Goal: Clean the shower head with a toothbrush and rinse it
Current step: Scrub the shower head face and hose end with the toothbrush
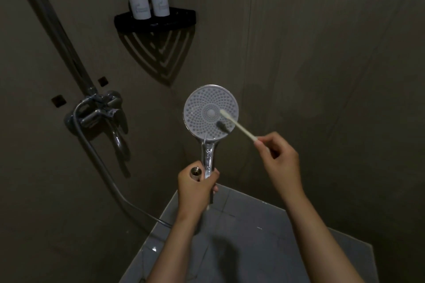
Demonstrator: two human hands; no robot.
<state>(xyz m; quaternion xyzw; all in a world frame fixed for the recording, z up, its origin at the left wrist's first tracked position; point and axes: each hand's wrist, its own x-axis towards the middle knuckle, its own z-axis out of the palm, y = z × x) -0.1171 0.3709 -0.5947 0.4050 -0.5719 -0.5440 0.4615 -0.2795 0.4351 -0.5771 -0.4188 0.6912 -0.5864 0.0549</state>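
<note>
head: shelf (156, 22) holds bottles (139, 4) (159, 2); left hand (197, 187) grips shower head (211, 112), right hand (279, 158) toothbrush (241, 130).

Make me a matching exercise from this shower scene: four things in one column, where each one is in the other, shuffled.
1. shower head
2. toothbrush
3. two bottles
4. mixer tap

A. on the black corner shelf
B. pinched in the right hand
C. mounted on the wall, left
D. gripped at its handle by the left hand

Pairs: 1-D, 2-B, 3-A, 4-C
</note>
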